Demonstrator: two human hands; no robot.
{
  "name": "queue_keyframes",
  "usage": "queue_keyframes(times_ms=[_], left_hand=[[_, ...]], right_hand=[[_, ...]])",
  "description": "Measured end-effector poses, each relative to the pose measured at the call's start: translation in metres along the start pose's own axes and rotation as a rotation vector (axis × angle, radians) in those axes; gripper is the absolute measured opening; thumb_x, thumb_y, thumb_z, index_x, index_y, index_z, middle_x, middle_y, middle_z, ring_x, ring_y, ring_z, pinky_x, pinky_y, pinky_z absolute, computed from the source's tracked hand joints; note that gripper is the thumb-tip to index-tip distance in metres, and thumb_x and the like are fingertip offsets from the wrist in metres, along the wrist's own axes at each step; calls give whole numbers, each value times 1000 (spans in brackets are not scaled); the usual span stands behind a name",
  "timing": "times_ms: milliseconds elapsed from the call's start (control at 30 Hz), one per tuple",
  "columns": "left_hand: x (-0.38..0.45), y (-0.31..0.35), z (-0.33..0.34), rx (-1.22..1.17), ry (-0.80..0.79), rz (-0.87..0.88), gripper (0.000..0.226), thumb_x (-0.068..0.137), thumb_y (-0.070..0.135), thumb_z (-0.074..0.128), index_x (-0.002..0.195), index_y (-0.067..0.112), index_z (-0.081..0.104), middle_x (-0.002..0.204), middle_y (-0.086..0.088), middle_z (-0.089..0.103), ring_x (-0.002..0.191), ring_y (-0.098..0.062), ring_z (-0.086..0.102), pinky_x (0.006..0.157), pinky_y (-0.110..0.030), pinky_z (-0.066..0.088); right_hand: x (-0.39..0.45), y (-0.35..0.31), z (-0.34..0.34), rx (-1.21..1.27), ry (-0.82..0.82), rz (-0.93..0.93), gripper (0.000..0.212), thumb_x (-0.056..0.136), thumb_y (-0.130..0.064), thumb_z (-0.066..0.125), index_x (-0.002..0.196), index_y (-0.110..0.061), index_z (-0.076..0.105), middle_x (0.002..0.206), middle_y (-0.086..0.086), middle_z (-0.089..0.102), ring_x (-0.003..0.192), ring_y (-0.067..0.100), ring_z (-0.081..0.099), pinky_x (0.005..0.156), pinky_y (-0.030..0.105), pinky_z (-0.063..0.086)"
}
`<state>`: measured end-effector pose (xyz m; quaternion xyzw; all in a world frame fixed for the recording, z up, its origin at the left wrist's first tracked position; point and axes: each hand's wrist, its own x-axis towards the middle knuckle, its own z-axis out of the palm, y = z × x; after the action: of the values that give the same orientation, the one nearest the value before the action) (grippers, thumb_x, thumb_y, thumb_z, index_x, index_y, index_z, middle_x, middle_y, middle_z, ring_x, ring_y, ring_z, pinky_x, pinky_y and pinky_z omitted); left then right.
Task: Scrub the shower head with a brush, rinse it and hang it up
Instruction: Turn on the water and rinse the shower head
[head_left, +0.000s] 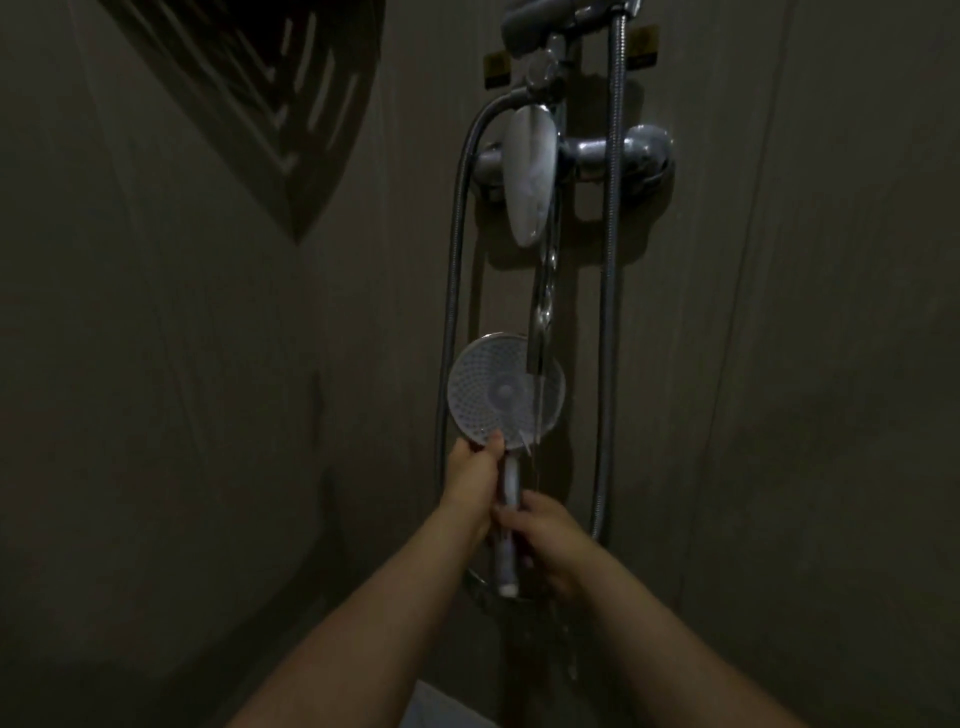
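Holding the shower head face-up under water running from the tap: left hand gripping its neck, right hand wrapping fingers round the handle. Hose hanging just beside.

No readable text; yellow wall stickers illegible.

White shower head with a dotted face, chrome hose, grey-brown wall.
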<state>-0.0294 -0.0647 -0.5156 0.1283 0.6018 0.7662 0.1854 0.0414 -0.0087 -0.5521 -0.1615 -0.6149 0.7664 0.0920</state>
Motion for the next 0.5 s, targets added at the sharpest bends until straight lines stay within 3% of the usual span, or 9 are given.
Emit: queue_keyframes(times_ms=[100,167,200,267,333,400,500], left_hand=[[-4,7,1,-256,-23,-23,33,90,8,55,123,1,53,116,-16,62,108,-32,59,99,-47,47],[2,16,-11,-267,24,33,27,86,8,61,113,5,58,105,-12,65,97,-29,63,84,-42,54],[5,20,-16,-165,58,73,16,85,9,62,101,7,61,94,-9,66,87,-25,63,74,-34,55],[10,25,-23,104,98,159,4,85,10,63,82,8,60,76,-4,60,74,-18,57,58,-17,50],[13,23,-22,260,141,216,10,87,12,60,79,7,60,70,-2,55,72,-17,52,48,-9,42],[14,19,-17,257,212,177,19,94,18,51,96,2,60,83,-6,59,85,-21,54,62,-18,45],[15,7,-15,73,293,26,41,99,29,36,127,0,46,122,-17,55,114,-32,53,87,-34,42]], right_hand=[[2,-1,-23,-289,107,-70,11,82,-6,67,78,-10,58,57,0,61,45,5,57,45,17,46],[-3,-3,-41,-569,148,-55,25,75,-16,77,63,-15,54,42,-8,54,31,-2,48,37,12,38],[-5,-1,-50,-701,180,-29,30,72,-22,79,60,-17,52,41,-8,53,29,-4,47,35,10,35],[-10,0,-64,-894,272,3,31,69,-32,81,61,-18,54,50,-6,60,39,-3,54,38,11,36],[-14,-4,-65,-1094,343,17,34,70,-39,77,84,-10,65,84,8,71,72,13,68,55,21,46],[-17,-13,-58,-1240,406,10,49,74,-41,73,107,-6,64,109,14,67,99,26,66,75,30,50],[-23,-28,-47,-1419,472,-25,46,80,-40,67,113,-9,60,115,12,65,106,28,63,83,33,50]])
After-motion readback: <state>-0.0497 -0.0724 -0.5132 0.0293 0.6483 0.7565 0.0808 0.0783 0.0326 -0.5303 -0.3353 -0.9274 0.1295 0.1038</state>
